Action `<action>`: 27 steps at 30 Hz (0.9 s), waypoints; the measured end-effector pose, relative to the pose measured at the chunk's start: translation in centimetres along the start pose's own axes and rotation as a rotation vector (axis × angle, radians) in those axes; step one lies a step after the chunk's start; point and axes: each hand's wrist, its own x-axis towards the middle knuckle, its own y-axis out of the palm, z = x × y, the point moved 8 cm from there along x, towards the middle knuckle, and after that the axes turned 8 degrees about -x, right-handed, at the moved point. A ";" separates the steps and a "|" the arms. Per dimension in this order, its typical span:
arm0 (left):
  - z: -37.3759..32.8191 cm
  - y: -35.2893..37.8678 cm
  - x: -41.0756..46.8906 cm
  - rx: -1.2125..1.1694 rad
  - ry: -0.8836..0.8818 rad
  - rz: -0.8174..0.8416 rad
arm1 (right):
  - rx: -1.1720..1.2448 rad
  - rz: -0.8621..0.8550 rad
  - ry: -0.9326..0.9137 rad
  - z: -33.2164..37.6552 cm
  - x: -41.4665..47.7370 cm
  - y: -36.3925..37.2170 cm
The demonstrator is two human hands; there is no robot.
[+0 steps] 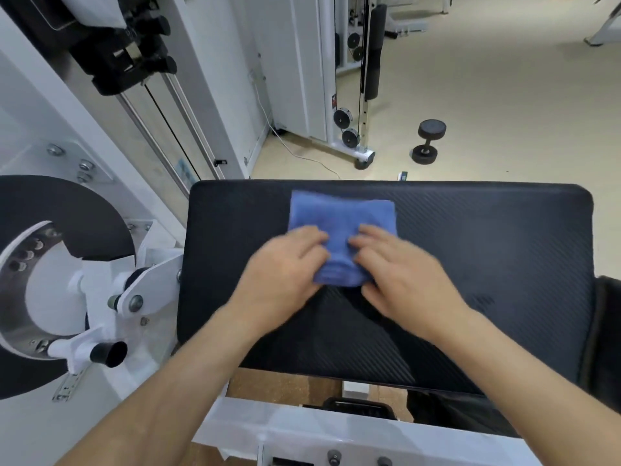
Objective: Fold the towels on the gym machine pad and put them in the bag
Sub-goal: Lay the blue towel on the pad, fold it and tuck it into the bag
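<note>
On the far half of the black ribbed gym machine pad (487, 247), a little left of its middle, lies a folded blue terry towel (339, 216). Its far edge stops just short of the pad's far edge, and its near end is bunched narrower between two hands. The left hand (285, 264) lies on the towel's near left side and the right hand (406, 267) on its near right side, fingers bent over the cloth. Blur hides the thumbs, so I cannot tell whether either grip pinches the towel or only presses it. Right of the towel, a wide stretch of ribbed surface runs to the pad's rounded right corner. Both forearms cross the pad's near half. Just off the pad's left edge stands a white steel machine frame (100, 287) with a black-capped lever (109, 353). Beyond the pad's far edge spreads a beige floor (504, 95), carrying a black dumbbell (427, 141), a thin white cable (302, 156) and a white cable tower (312, 79).
</note>
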 end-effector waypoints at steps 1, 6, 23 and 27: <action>-0.1 2.2 -1.6 0.000 -0.012 0.114 | -0.012 0.105 -0.039 0.7 -1.2 1.8; -0.4 5.0 -4.5 -0.016 -0.133 0.204 | -0.053 0.218 -0.078 2.3 -3.3 4.0; 3.3 3.3 -4.3 -0.484 -0.600 0.257 | 0.400 0.322 0.327 -3.9 -1.5 3.1; 6.0 3.0 -3.7 -0.584 -0.813 0.052 | 0.497 0.258 0.465 -5.0 -1.5 3.6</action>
